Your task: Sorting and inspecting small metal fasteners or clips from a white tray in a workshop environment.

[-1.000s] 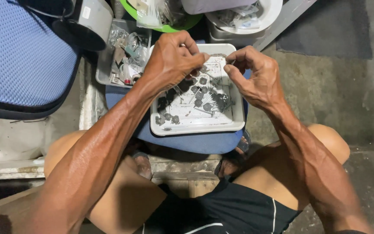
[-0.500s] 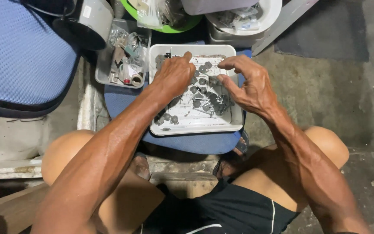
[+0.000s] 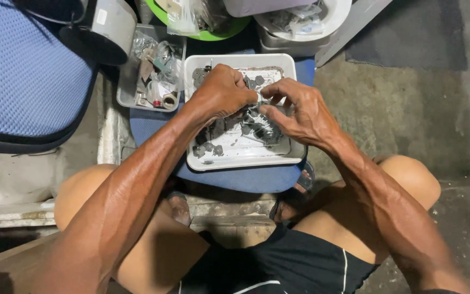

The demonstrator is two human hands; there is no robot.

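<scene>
A white rectangular tray (image 3: 244, 159) holds several small grey metal parts (image 3: 208, 148) and rests on a blue cushioned stool (image 3: 153, 124) between my knees. My left hand (image 3: 221, 90) hovers over the tray's middle with its fingers curled shut. Coming in from the right, my right hand (image 3: 300, 111) has thumb and forefinger pinched together. The fingertips of both hands meet on a small metal part (image 3: 258, 103) just above the pile. Parts under my hands are hidden.
A smaller grey tray (image 3: 129, 92) of bagged and loose hardware lies left of the white one. A green bowl (image 3: 218, 34) and a white container (image 3: 322, 24) stand behind. A blue mesh seat cushion (image 3: 23, 81) is at the left, bare concrete floor (image 3: 409, 109) at the right.
Both hands have come down from the tray's far end toward its middle and drawn closer together, fingertips now meeting. The tray has not moved.
</scene>
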